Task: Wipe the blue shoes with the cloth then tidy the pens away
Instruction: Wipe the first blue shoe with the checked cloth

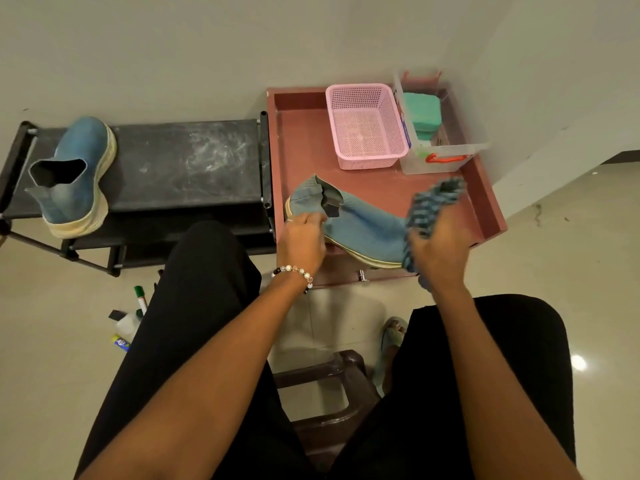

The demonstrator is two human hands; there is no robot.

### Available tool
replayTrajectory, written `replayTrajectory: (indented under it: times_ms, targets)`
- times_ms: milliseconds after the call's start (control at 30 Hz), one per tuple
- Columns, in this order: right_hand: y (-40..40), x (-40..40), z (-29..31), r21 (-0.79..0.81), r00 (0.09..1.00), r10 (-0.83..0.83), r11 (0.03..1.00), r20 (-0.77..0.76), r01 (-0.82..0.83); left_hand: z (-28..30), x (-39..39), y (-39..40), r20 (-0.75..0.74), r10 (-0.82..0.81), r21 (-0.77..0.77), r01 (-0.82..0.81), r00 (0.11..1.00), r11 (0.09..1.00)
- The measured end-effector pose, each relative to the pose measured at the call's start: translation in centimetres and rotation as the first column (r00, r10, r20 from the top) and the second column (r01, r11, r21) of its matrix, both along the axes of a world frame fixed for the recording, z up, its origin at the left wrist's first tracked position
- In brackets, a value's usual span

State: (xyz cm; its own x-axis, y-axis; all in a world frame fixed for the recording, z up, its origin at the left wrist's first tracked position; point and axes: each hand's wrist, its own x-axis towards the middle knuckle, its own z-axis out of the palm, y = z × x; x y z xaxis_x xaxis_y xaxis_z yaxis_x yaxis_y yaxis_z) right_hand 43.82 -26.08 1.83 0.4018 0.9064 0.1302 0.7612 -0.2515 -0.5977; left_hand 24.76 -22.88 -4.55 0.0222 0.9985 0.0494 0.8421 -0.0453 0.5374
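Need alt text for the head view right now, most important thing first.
The left hand holds a blue shoe over a reddish tray table while the right hand grips a blue cloth at its toe. A second blue shoe sits on a black rack.

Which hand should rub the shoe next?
The right hand: it already grips the blue cloth by the shoe's toe, while the left hand holds the heel end.

A single head-worn view looks steeply down from close above the lap, facing the far wall [173, 46]
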Motion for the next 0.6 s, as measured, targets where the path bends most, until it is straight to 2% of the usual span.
replayTrajectory:
  times_ms: [33,100,167,200,300,433,500,600]
  targets:
    - [0.4,-1.0,-0.8,-0.089,0.984,0.124,0.990,0.128,-0.114,-0.2,0.1,0.1,-0.033,-0.046,0.027,0.047,0.998,0.999]
    - [1.0,-3.1,-3.0,-0.359,0.859,0.404,0.888,0.315,-0.286,-1.4,0.2,0.4,-0.121,-0.183,0.021,0.187,0.976,0.982]
    - [1.1,-4.7,-5.2,-0.491,0.723,0.590,0.778,0.359,-0.392,-2.3,-0.1,0.1,-0.255,-0.321,-0.074,0.313,0.912,0.947]
    - [0.9,-5.0,-6.1,-0.499,0.695,0.624,0.757,0.357,-0.423,-2.6,-0.3,0.0,-0.326,-0.374,-0.136,0.349,0.868,0.927]
    - [0.7,-4.1,-6.9,-0.560,0.721,0.608,0.742,0.333,-0.368,-2.8,-0.8,-0.2,-0.445,-0.437,-0.220,0.378,0.782,0.899]
    - [0.0,-3.9,-5.9,-0.664,0.834,0.460,0.730,0.304,-0.161,-3.3,-0.5,0.0,-0.455,-0.416,-0.188,0.372,0.787,0.909]
    - [0.3,-5.2,-5.9,-0.699,0.838,0.470,0.697,0.276,-0.161,-3.6,-0.2,0.2,-0.447,-0.415,-0.203,0.362,0.793,0.910]
    - [2.1,-7.4,-5.7,-0.669,0.814,0.529,0.698,0.239,-0.257,-3.5,0.2,0.4,-0.442,-0.402,-0.223,0.335,0.802,0.915]
